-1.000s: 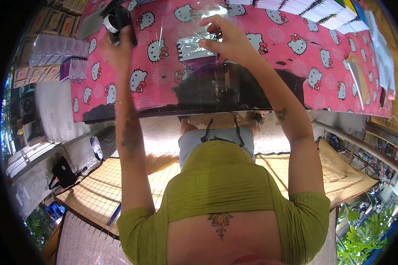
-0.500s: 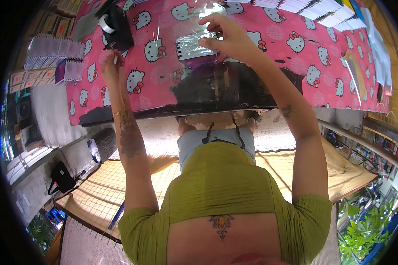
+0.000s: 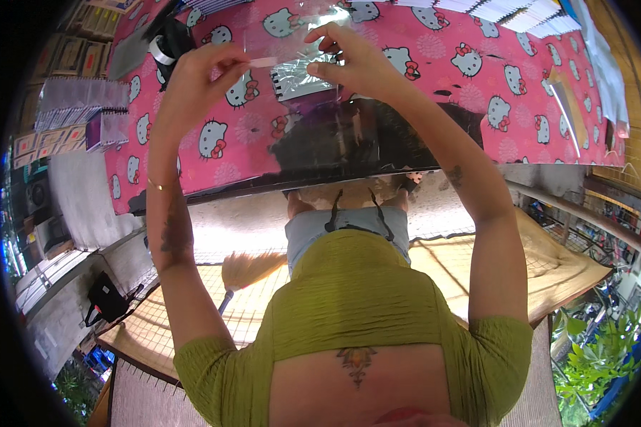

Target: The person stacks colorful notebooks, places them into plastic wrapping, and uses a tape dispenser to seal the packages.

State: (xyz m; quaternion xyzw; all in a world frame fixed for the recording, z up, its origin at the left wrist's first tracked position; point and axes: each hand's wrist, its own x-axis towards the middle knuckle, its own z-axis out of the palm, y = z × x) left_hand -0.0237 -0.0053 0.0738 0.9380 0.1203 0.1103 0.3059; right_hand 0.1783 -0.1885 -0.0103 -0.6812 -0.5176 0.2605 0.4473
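My left hand [image 3: 196, 78] pinches a short pale strip of tape [image 3: 263, 62] between thumb and finger. My right hand [image 3: 352, 60] grips a clear plastic packet [image 3: 295, 75] with a small spiral-bound pad inside, held just above the table. The tape's free end reaches toward the packet's upper left edge. Both hands hover over a pink tablecloth [image 3: 477, 99] printed with white cartoon cats. A black tape dispenser [image 3: 169, 44] sits on the cloth just left of my left hand.
Stacks of clear-wrapped packets [image 3: 71, 114] lie off the table's left end. Rows of small pads [image 3: 506, 8] line the far edge at the top right. A straw broom [image 3: 253, 269] lies on the floor mat below the table.
My left hand has left the tape dispenser and moved right with a strip of tape toward the packet. My right hand has kept hold of the packet.
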